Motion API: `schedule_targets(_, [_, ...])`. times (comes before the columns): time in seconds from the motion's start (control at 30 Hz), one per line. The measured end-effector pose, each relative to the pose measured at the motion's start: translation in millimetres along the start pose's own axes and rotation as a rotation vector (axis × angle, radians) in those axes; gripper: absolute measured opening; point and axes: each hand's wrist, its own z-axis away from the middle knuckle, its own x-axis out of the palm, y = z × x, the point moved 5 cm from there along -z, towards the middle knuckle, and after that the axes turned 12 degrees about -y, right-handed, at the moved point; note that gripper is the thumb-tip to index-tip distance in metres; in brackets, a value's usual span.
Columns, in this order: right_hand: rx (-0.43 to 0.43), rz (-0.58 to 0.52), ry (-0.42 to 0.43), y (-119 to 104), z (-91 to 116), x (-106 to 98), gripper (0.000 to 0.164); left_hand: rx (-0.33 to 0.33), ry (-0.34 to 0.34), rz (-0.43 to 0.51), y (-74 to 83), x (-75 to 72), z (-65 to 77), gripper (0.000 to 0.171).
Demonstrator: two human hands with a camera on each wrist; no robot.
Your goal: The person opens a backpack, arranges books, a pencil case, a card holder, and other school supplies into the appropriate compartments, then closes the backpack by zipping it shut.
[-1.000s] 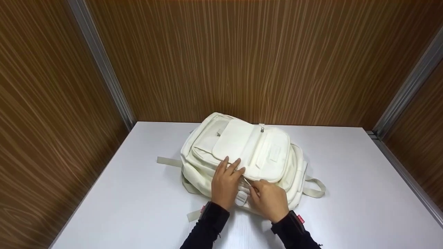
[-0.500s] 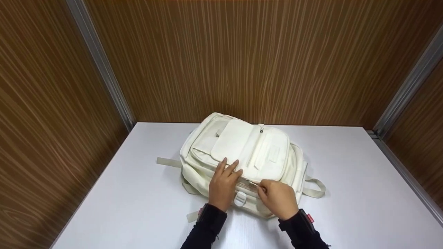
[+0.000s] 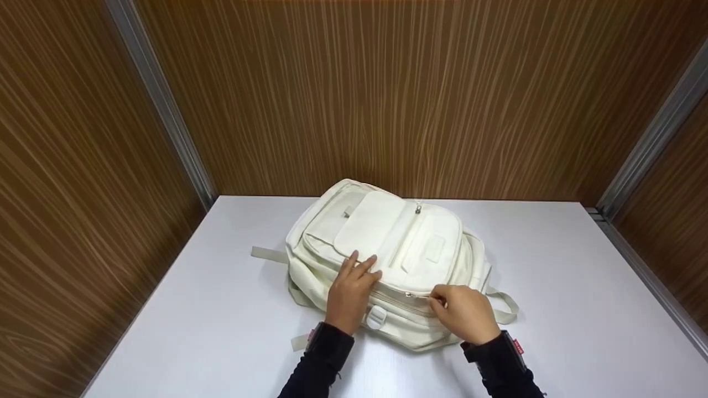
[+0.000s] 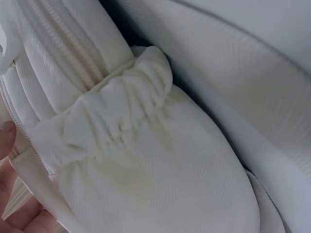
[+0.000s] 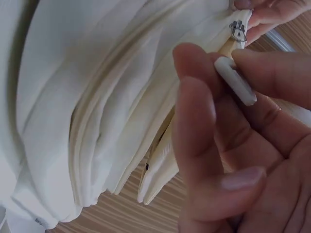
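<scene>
A cream backpack (image 3: pixel 370 221) lies on its back on the white table, front pockets facing up. My right hand (image 3: pixel 467 312) is at its near side and pinches a pale zipper pull (image 5: pixel 235 80) between thumb and fingers. The metal zipper slider (image 5: pixel 237 30) shows beyond the fingers in the right wrist view. My left hand (image 3: pixel 349 298) rests on the near side of the front pocket, fingers spread and nearly straight. Its thumb is hidden in the head view. A gathered side pocket (image 4: pixel 155 184) fills much of the left wrist view.
A white buckle (image 3: pixel 376 318) sits on the bag's near side, between the hands. Webbing straps stick out at the left (image 3: pixel 269 254), and a strap loop (image 3: pixel 504 309) lies at the right. Wood-patterned panels (image 3: pixel 354 99) stand behind and beside the white table (image 3: pixel 221 309).
My right hand has moved to the right along the bag's near side with the zipper pull, and the slider has moved right too. My left hand has shifted slightly left.
</scene>
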Motion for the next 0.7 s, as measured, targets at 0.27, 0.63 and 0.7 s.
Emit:
schedule_targets(0.27, [0.045, -0.062, -0.08, 19.8, -0.7, -5.3, 0.006, -0.029, -0.093, 0.143, -15.8, -9.1, 1.6, 0.014])
schedule_targets(0.63, [0.079, -0.048, -0.06, 26.7, 2.6, -11.9, 0.01, -0.041, -0.089, 0.025, -28.8, -15.1, 7.2, 0.018])
schedule_targets(0.7, [0.077, -0.057, -0.079, 22.4, 2.2, -9.7, 0.011, -0.037, -0.085, -0.045, -22.9, -14.5, 8.8, 0.02])
